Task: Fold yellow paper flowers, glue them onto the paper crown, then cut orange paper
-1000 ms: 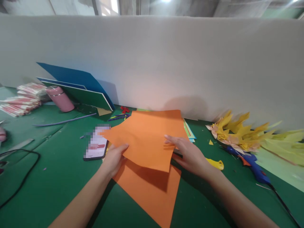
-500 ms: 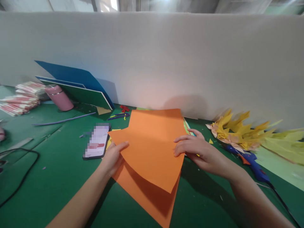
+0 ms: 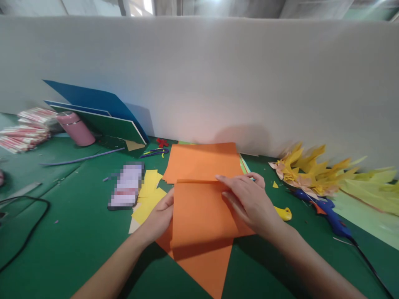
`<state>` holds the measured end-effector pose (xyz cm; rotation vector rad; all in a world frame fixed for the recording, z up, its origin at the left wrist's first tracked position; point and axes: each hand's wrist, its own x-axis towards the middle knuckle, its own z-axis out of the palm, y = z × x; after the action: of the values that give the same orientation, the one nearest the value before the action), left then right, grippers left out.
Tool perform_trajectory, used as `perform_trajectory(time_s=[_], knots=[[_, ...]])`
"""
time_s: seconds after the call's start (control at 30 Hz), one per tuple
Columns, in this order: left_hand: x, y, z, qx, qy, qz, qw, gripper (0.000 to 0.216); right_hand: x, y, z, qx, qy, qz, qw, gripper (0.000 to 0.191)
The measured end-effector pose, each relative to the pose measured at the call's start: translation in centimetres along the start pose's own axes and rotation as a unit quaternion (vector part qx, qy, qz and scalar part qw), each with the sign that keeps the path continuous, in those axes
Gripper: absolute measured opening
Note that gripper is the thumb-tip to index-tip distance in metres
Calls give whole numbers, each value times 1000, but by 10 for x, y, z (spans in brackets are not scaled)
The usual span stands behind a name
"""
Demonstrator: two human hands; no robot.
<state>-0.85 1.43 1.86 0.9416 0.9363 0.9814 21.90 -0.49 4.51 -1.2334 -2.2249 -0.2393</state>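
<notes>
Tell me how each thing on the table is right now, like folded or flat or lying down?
Orange paper: folded over, pressed flat by both hands.
Left hand: on the fold's left edge.
Right hand: flat on the fold.
Yellow paper: cut pieces, lying flat.
Phone: flat, screen lit.
Pink bottle: tipped over.
Glue gun: lying down.

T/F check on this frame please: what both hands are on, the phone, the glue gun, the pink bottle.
1. Both hands rest on the orange sheet. True: left hand at its left edge, right hand on its upper right.
2. The phone lies right of the orange sheet. False: it lies to its left, beside yellow paper scraps.
3. The right hand holds the blue glue gun. False: the gun lies on the green table, apart from the hand.
4. The pink bottle is at far left, near leaning boards. True.
</notes>
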Motion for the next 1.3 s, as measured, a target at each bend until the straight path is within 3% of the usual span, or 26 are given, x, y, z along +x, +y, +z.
perform_trajectory(time_s=[0.1, 0.27, 0.53, 0.67, 0.77, 0.83, 0.9, 1.0, 1.1, 1.2, 1.23, 1.3], knots=[[-2, -3, -1, 22, 16, 1, 1000, 27, -1, -1, 5, -32, 7, -11, 999, 28], [-3, -6, -1, -18, -12, 4, 1000, 25, -3, 0, 7, -43, 42, 27, 998, 26], [-1, -2, 1, -45, -11, -25, 999, 32, -2, -1, 3, 3, 29, 56, 998, 21], [2, 9, 1, 1, -25, 30, 999, 35, -1, -4, 4, 4, 26, 43, 999, 22], [2, 14, 3, 147, 24, 113, 982, 24, -1, -8, 5, -14, 37, 24, 999, 22], [2, 14, 6, 194, 74, 133, 969, 14, -1, -12, 3, -32, 67, 26, 997, 18], [4, 12, 8, 151, 123, 124, 973, 10, -3, -16, -1, -48, 114, 33, 992, 15], [9, 8, 7, -29, 172, 87, 981, 17, -7, -22, -9, -1, 138, -13, 990, 16], [13, 9, 5, -165, 195, 57, 965, 18, -9, -27, -6, 94, 55, -42, 993, 23], [14, 10, 8, -204, 211, 48, 955, 13, -7, -24, 11, 195, -80, 83, 974, 31], [13, 10, 10, -204, 212, 45, 955, 13, -7, -22, 19, 248, -121, 141, 951, 32], [10, 8, 16, -199, 213, 41, 956, 15, -9, -17, 34, 398, -175, 244, 866, 43]])
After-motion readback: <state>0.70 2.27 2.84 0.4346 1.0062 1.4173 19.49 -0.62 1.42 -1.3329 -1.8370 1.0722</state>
